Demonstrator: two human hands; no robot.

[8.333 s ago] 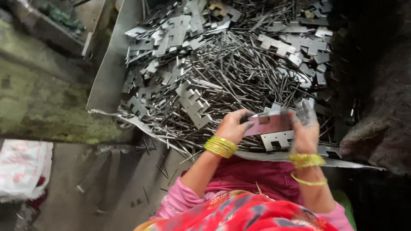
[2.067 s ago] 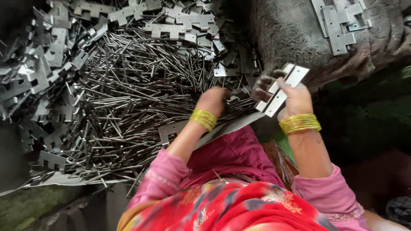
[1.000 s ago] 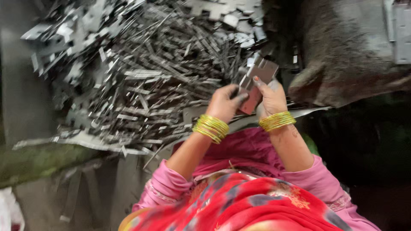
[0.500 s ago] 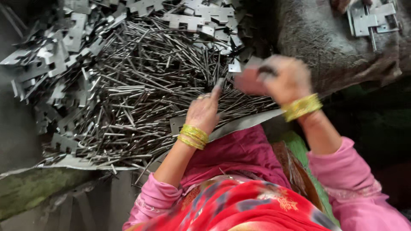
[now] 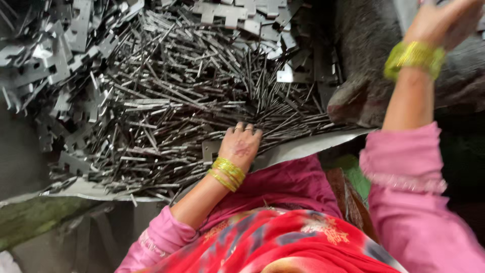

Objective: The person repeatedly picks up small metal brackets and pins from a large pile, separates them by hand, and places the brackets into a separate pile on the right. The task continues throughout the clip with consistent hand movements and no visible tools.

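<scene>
Rods (image 5: pixel 192 101) look thin, stiff, slippery; pinch mid-length. Left hand (image 5: pixel 241 144) rests fingers-down in the heap near the sheet's (image 5: pixel 313 146) edge, grip hidden. Right hand (image 5: pixel 444 20) raised apart, blurred, grip unclear.

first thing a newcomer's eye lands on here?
The big heap of thin metal rods filling the upper left, ringed by flat notched metal plates. Next, the left hand resting fingers-down at the heap's near edge, yellow bangles on the wrist, and the right hand raised at top right.
</scene>
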